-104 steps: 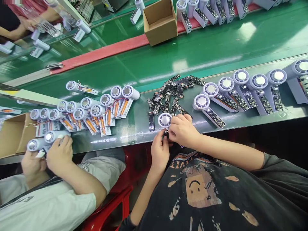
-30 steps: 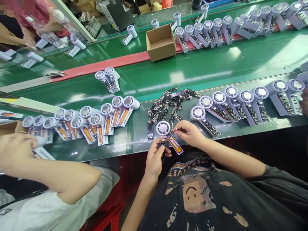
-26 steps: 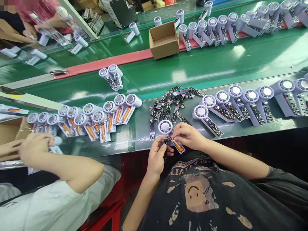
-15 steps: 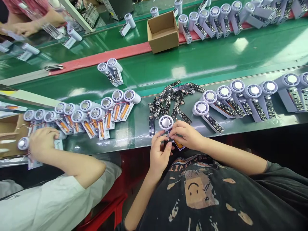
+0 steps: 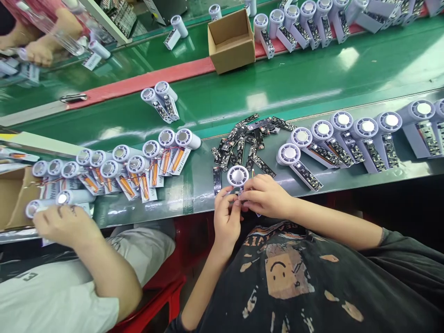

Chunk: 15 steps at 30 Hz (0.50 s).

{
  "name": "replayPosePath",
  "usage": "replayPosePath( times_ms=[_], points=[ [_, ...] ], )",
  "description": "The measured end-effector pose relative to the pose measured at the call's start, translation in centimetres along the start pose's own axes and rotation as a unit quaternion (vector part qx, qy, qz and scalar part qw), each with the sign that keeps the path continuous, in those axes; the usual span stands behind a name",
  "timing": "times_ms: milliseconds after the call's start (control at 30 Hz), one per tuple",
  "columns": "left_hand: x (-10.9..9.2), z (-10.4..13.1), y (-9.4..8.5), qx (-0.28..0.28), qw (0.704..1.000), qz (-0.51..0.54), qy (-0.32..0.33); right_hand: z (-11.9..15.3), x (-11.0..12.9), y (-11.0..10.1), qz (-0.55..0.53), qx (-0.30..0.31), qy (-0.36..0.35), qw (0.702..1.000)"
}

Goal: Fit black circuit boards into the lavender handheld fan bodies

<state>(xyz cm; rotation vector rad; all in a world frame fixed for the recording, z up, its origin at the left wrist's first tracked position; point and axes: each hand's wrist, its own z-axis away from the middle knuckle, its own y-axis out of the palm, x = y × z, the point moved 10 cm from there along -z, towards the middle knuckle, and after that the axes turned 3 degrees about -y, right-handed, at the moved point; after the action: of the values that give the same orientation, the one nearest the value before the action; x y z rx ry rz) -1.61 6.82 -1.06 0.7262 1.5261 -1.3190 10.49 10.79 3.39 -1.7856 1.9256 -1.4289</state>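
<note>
A lavender handheld fan [image 5: 237,175] with a round slotted head stands at the bench's front edge, its handle toward me and mostly covered by my fingers. My right hand [image 5: 267,196] is closed around the handle, fingertips pinched together. My left hand [image 5: 227,215] is closed beside it, thumb and fingers pinching a dark circuit board that is almost wholly hidden. The fingertips of both hands meet just below the fan head. A thin wire end rises by my right fingers. Just beyond lies a pile of black circuit boards [image 5: 240,150], with a single board [image 5: 217,180] to the left.
Fans with boards in their handles [image 5: 308,175] line the bench at right. Fans with orange-wrapped parts [image 5: 149,178] crowd the left, where a co-worker's hand [image 5: 67,224] works by a cardboard box [image 5: 26,199]. Another box [image 5: 231,62] sits across the green belt [image 5: 208,108].
My hands have drawn closer together over the fan handle, hiding the board and the orange part seen before. The co-worker's hand at left has shifted down, uncovering a fan.
</note>
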Motion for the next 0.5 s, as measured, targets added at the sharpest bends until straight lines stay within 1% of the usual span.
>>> replayPosePath(
  times_ms=[100, 167, 267, 367, 433, 500],
  points=[
    [0.1, 0.0, 0.2, 0.001, 1.000, 0.015, -0.008, 0.1, 1.1, -0.2, 0.068, -0.027, -0.043, 0.996],
    [0.5, 0.0, 0.4, 0.005, 0.998, 0.054, -0.024, 0.2, 0.9, -0.2, 0.077, -0.043, -0.038, 0.995],
    [1.6, 0.3, 0.9, 0.010, 0.986, 0.153, -0.062, 0.2, -0.3, -0.6, 0.063, -0.063, 0.007, 0.996],
    [2.6, 0.5, 1.6, 0.023, 0.966, 0.236, -0.099, 0.1, -1.2, -0.7, 0.032, -0.060, 0.051, 0.996],
    [2.8, 0.6, 1.8, 0.025, 0.961, 0.255, -0.106, 0.0, -1.4, -0.5, 0.013, -0.045, 0.073, 0.996],
    [2.7, 0.5, 1.7, 0.023, 0.963, 0.248, -0.104, 0.0, -1.6, -0.3, 0.001, -0.031, 0.096, 0.995]
  ],
)
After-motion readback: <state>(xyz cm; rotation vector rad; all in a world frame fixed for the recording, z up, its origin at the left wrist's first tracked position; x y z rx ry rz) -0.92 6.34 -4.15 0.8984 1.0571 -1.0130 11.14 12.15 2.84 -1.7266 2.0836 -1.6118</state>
